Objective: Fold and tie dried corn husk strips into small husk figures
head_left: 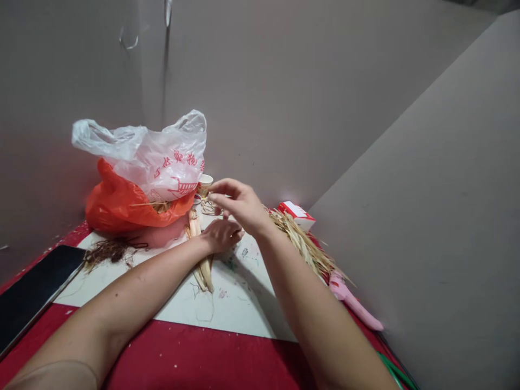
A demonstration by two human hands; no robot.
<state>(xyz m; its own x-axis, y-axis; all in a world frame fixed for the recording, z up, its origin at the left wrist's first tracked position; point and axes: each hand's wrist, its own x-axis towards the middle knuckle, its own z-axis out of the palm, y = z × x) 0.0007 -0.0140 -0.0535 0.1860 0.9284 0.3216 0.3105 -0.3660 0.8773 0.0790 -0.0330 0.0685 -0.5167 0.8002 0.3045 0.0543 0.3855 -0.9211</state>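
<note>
My left hand (222, 235) rests low over the white board, its fingers curled in; anything inside them is hidden. Pale dried husk strips (204, 273) run under my left wrist and stick out toward me. Just above and to the right, my right hand (240, 205) is raised, with thumb and forefinger brought close as in a pinch. Whatever may lie between those fingertips is too small to make out. Beyond them are a paper cup (206, 181) and a loose tangle of thin pale strands (208, 207).
Bags, one white (162, 157) and one orange (122, 203), stand back left. Dark fibres (109, 250) and a black flat device (34, 287) lie left. Dried straw (303, 238), a red-white box (298, 214) and a pink tool (353, 300) line the right, beside grey walls.
</note>
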